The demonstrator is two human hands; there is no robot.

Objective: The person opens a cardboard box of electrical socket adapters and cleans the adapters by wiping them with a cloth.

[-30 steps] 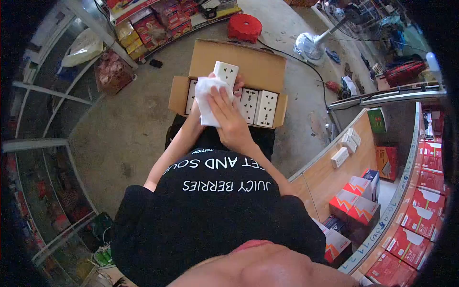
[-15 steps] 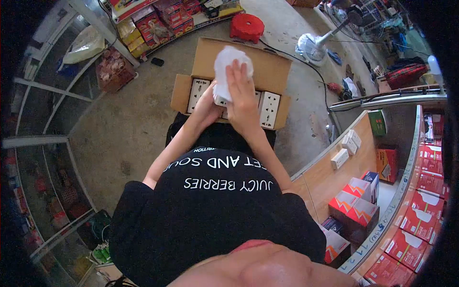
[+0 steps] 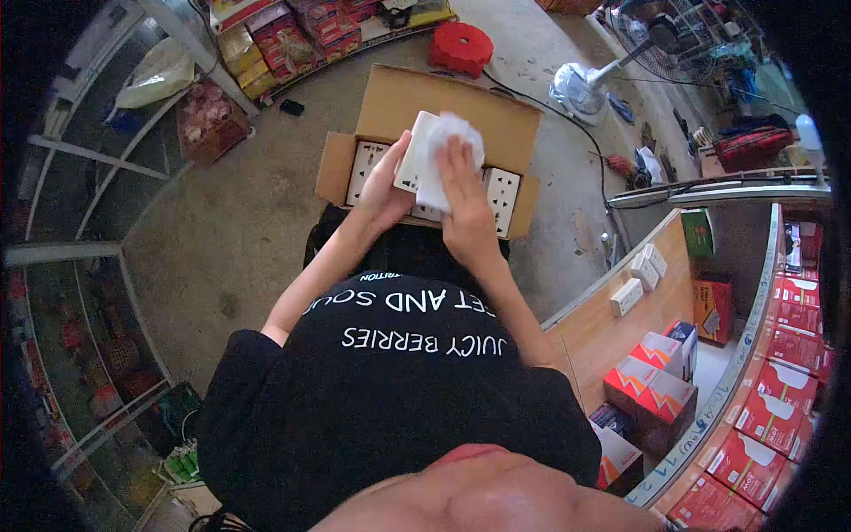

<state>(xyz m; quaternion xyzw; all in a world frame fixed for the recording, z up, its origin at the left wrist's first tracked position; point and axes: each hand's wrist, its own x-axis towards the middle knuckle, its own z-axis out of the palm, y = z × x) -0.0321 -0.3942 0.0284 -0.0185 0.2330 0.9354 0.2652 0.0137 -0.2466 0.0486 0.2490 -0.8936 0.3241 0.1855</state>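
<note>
My left hand (image 3: 385,191) grips a white power socket block (image 3: 413,158) by its left side, above the open cardboard box (image 3: 443,99). A white cloth (image 3: 434,168) lies over the right part of the block. My right hand (image 3: 467,199) presses the cloth onto it, fingers laid along the cloth. More white socket blocks stand in the box below, one (image 3: 503,200) at the right end and one (image 3: 369,168) at the left. The middle ones are mostly hidden by my hands and the cloth.
Beyond the box sits a red plastic stool (image 3: 461,48). A fan (image 3: 581,87) stands farther right. To my right, a wooden shelf (image 3: 576,355) bears white sockets and boxed goods. Glass cabinets (image 3: 80,253) line the left side. A small black object (image 3: 291,107) lies on the floor.
The cloth and my right hand have moved right and slightly down across the block, uncovering its left part. My left hand now shows at the block's left side.
</note>
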